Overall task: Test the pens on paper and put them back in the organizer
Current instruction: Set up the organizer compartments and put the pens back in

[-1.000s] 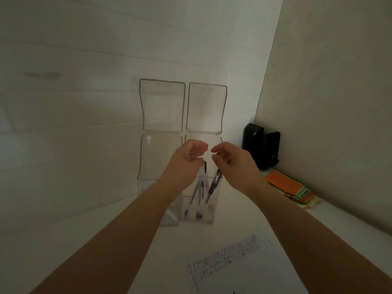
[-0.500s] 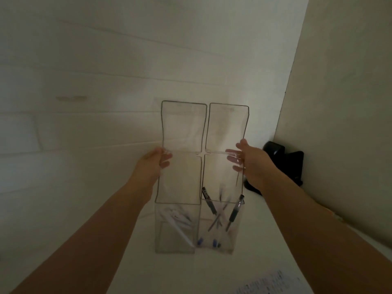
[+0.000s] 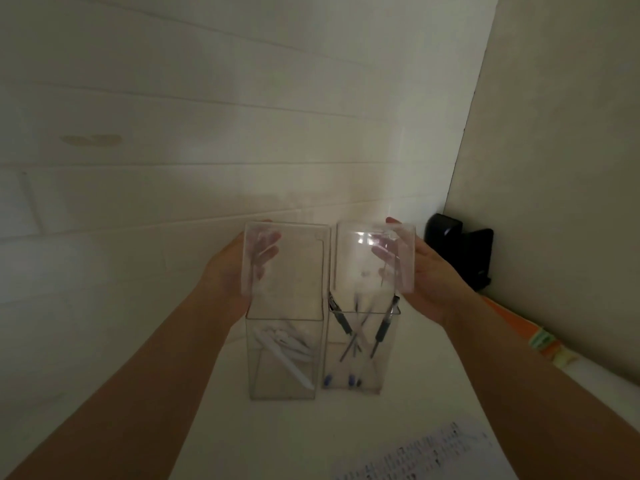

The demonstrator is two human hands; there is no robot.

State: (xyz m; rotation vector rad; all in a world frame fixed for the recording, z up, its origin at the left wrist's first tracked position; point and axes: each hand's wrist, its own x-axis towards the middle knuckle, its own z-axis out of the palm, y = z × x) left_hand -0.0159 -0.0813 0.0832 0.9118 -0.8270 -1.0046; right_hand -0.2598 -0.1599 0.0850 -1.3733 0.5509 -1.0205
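A: How many containers make up the organizer [image 3: 318, 358]?

B: Two clear, tall compartments side by side, touching, upright on the white counter [image 3: 294, 434] against the panelled wall. Each has its own clear lid: the left lid [image 3: 287, 261] and the right lid [image 3: 375, 261], both tilted above the openings.

A: And the pens?

B: The right compartment holds dark pens [image 3: 360, 337]. I count about four or five shafts, but they cross one another and the light is dim, so the number is unsure. They stand nearly upright, leaning, blue ends down at the floor of the box. The left compartment holds white pens [image 3: 284, 355], several bunched together, too pale to count; the clearest one slants from upper left down to lower right.

A: The hands?

B: The left hand [image 3: 239, 268] has its grip on the left lid's outer edge, fingers seen through the plastic. The right hand [image 3: 415, 268] holds the right lid likewise, fingers curled behind it.

A: Anything cut off?

B: One printed paper [image 3: 422, 452] runs off the bottom edge. A black object [image 3: 460, 251] sits in the corner, its kind unclear, and an orange stack [image 3: 519, 327] is partly hidden by the right forearm.
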